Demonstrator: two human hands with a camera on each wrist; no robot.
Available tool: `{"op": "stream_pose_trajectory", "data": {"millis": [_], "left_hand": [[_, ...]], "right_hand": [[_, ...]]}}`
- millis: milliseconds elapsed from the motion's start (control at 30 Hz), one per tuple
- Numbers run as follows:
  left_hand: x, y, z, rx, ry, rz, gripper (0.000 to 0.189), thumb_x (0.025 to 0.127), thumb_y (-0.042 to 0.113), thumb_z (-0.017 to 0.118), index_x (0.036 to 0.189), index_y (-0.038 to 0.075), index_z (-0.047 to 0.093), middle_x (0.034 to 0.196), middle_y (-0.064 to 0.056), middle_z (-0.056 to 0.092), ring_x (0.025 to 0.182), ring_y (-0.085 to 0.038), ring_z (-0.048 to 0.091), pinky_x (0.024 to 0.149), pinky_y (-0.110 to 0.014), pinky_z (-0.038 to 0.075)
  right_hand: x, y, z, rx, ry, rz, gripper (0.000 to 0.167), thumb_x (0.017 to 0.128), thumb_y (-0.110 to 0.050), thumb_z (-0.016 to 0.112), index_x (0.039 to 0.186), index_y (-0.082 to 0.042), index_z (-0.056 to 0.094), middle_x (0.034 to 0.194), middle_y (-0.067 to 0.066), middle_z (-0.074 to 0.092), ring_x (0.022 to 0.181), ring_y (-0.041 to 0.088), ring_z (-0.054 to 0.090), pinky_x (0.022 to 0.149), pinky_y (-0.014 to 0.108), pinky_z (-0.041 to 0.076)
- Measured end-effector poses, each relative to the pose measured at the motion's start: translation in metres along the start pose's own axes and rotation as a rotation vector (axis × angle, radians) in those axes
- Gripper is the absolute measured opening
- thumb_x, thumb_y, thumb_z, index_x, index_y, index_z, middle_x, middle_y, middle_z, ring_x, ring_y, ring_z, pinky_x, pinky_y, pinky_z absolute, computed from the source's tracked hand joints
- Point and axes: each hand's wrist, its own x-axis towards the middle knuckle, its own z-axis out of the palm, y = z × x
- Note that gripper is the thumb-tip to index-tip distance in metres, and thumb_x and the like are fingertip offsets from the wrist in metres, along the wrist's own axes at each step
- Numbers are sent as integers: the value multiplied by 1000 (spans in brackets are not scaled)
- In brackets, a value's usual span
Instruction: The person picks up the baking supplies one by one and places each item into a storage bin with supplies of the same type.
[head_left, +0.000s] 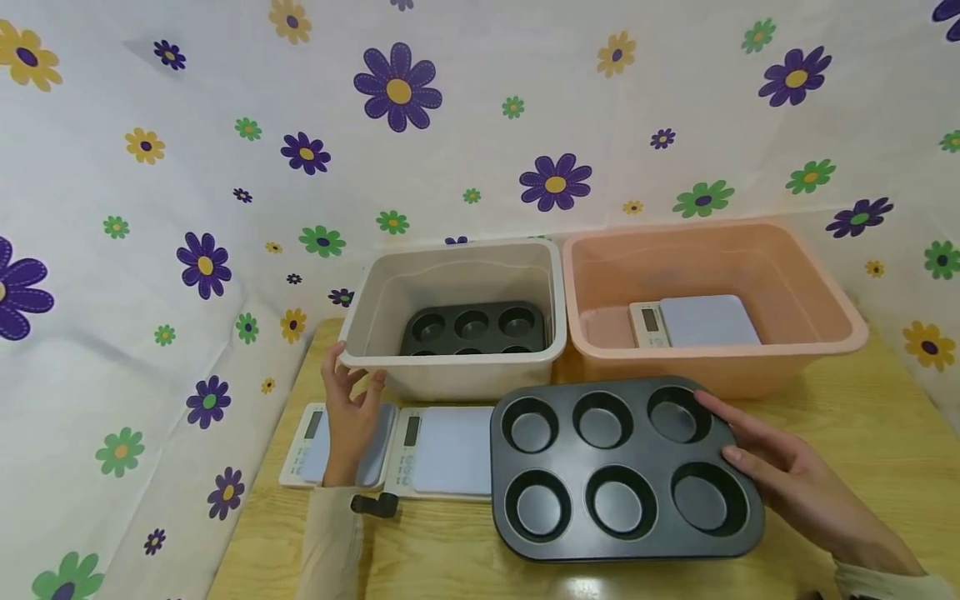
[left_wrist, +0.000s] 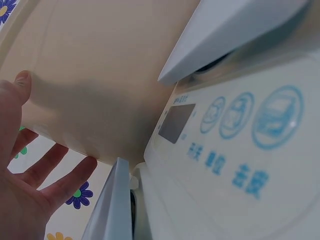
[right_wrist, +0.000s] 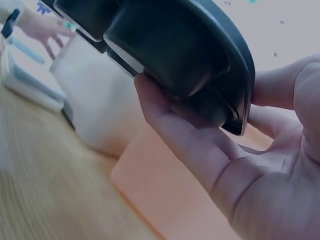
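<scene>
My right hand grips a dark six-cup muffin tin by its right end, holding it over the table. In the right wrist view the thumb and fingers clasp the tin's edge, fingers beneath the cups. My left hand is at the left front corner of a cream bin, its fingers spread and loosely bent. The left wrist view has the thumb and fingertips beside the bin's wall; firm contact cannot be told. Inside the bin lies another muffin tin, partly hidden by the front rim.
A peach bin stands right of the cream one, with a kitchen scale inside. Two more white kitchen scales lie on the wooden table before the cream bin; the held tin covers part of one. A flowered cloth hangs behind.
</scene>
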Motion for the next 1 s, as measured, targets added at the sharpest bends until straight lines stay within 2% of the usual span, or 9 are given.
{"op": "stream_pose_trajectory", "data": {"millis": [133, 233, 433, 600, 733, 833, 1000], "left_hand": [[-2, 0, -1, 9, -1, 5, 77, 104, -2, 70, 166, 13, 28, 159, -24, 53, 124, -15, 65, 87, -14, 60], [-3, -1, -2, 15, -2, 2, 78, 103, -2, 71, 167, 14, 28, 160, -23, 53, 124, -16, 65, 87, -14, 60], [-4, -2, -3, 20, -1, -9, 80, 103, -1, 72, 167, 15, 28, 160, -22, 54, 124, -13, 65, 88, -13, 60], [-4, 0, -2, 29, -1, -8, 79, 103, -1, 72, 167, 15, 28, 161, -21, 53, 124, -9, 64, 88, -13, 60], [-3, 1, -2, 19, -3, -5, 79, 104, -1, 71, 167, 14, 27, 163, -21, 52, 125, -11, 64, 89, -13, 60], [-2, 1, -2, 13, -5, -1, 79, 104, -1, 70, 168, 14, 27, 163, -22, 51, 126, -13, 63, 89, -13, 60], [-1, 1, -1, 16, -8, -1, 79, 104, -1, 71, 167, 15, 27, 163, -21, 52, 126, -11, 63, 90, -13, 60]], "right_hand": [[-1, -9, 6, 81, -73, -40, 66, 118, 1, 32, 177, -26, 18, 162, -24, 54, 129, 17, 74, 98, 38, 66], [0, -18, 11, 101, -104, -73, 68, 117, 3, 31, 177, -25, 16, 162, -18, 57, 128, 23, 75, 99, 40, 66], [9, -33, 23, 84, -120, -178, 68, 116, 8, 29, 177, -17, 13, 169, -13, 49, 133, 22, 72, 100, 41, 65], [20, -45, 35, 92, -98, -236, 68, 115, 9, 30, 177, -13, 13, 174, -13, 43, 137, 18, 69, 100, 41, 65], [32, -56, 43, 98, -79, -282, 69, 114, 12, 31, 176, -12, 14, 170, -4, 50, 133, 20, 72, 97, 42, 65], [42, -65, 46, 90, -59, -308, 69, 113, 12, 34, 176, -12, 17, 162, 2, 60, 127, 22, 76, 94, 41, 67], [58, -81, 50, 32, 0, -297, 68, 114, 8, 40, 176, -17, 23, 156, -1, 64, 119, 15, 77, 88, 36, 68]]}}
